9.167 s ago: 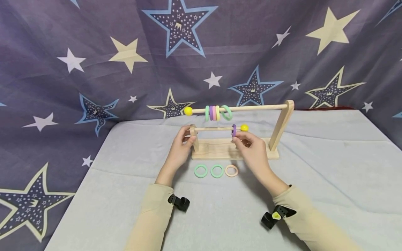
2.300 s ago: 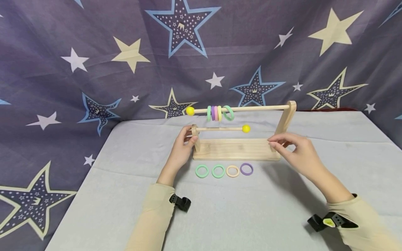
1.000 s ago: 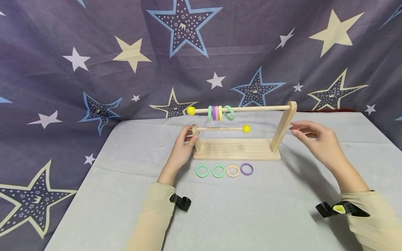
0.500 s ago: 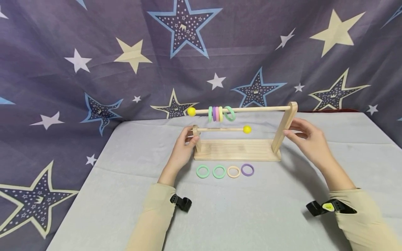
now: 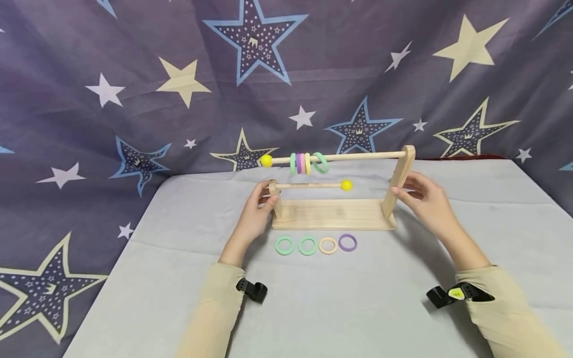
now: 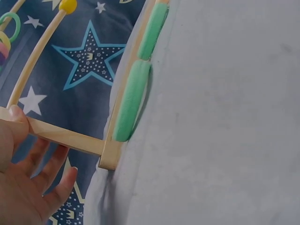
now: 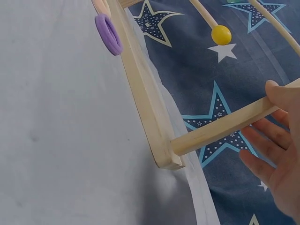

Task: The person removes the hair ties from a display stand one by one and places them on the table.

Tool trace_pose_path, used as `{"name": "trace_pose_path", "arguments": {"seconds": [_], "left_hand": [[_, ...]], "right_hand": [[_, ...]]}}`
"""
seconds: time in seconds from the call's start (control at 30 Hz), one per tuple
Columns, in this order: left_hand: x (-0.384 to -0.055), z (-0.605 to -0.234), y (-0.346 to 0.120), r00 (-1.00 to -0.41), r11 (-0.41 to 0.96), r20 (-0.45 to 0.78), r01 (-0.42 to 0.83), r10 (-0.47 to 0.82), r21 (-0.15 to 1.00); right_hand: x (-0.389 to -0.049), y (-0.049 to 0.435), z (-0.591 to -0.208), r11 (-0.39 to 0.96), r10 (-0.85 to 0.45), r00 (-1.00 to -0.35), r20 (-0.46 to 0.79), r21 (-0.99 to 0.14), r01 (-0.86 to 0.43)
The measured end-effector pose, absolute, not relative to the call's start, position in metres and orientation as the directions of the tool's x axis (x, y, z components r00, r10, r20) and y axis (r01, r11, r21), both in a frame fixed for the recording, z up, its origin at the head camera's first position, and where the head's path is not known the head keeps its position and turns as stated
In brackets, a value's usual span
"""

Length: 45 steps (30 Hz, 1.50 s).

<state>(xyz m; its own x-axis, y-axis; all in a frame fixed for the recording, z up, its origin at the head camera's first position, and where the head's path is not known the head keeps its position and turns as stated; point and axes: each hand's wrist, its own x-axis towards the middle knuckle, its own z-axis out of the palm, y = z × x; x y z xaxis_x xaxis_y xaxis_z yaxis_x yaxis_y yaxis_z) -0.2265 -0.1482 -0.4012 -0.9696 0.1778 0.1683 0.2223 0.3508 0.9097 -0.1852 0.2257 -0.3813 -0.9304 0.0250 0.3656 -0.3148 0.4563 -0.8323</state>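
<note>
A wooden ring stand [image 5: 333, 215] stands on the cloth-covered table. My left hand [image 5: 251, 216] holds its short left post, thumb in front and fingers behind. On the other side my right hand [image 5: 427, 204] pinches the tall right post [image 7: 225, 127] between thumb and fingers. The lower rod [image 5: 309, 186], tipped with a yellow ball [image 5: 346, 185], bears no rings. Several rings [image 5: 302, 163] in green, purple, pink and yellow hang on the upper rod [image 5: 362, 156]. In front of the base lie two green rings [image 5: 284, 245], a peach ring [image 5: 328, 245] and a purple ring [image 5: 347, 242].
A pale grey cloth [image 5: 340, 308] covers the table. Behind it hangs a dark curtain [image 5: 286, 99] printed with stars. The upper rod's free end carries another yellow ball [image 5: 266, 160], pointing left.
The purple ring left the lower rod and now lies at the right end of the row. My right hand moved rightwards and took hold of the tall post; my left hand stayed put.
</note>
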Motion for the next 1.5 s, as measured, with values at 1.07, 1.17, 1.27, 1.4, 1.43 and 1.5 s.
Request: {"name": "trace_pose_path", "arguments": {"seconds": [1.07,1.17,1.27,1.4,1.43,1.5], "left_hand": [[-0.191,-0.333,-0.127,-0.854,0.419,0.520,0.475,0.007,0.774],[-0.192,-0.334,-0.122,-0.863,0.458,0.504,0.463,0.039,0.759],[-0.194,-0.335,-0.116,-0.870,0.473,0.490,0.456,0.058,0.754],[-0.197,-0.337,-0.109,-0.881,0.477,0.469,0.435,0.051,0.764],[-0.198,-0.337,-0.107,-0.884,0.483,0.466,0.426,0.042,0.765],[-0.199,-0.338,-0.103,-0.888,0.499,0.459,0.406,0.019,0.766]], "right_hand": [[-0.193,0.223,-0.398,0.404,0.056,-0.904,0.423,-0.838,-0.367],[-0.193,0.223,-0.399,0.409,0.057,-0.906,0.419,-0.838,-0.362],[-0.194,0.223,-0.398,0.416,0.057,-0.904,0.424,-0.833,-0.364],[-0.194,0.224,-0.398,0.420,0.057,-0.900,0.431,-0.828,-0.370],[-0.194,0.224,-0.398,0.419,0.055,-0.900,0.433,-0.828,-0.372],[-0.194,0.225,-0.399,0.421,0.056,-0.900,0.432,-0.828,-0.371]]}}
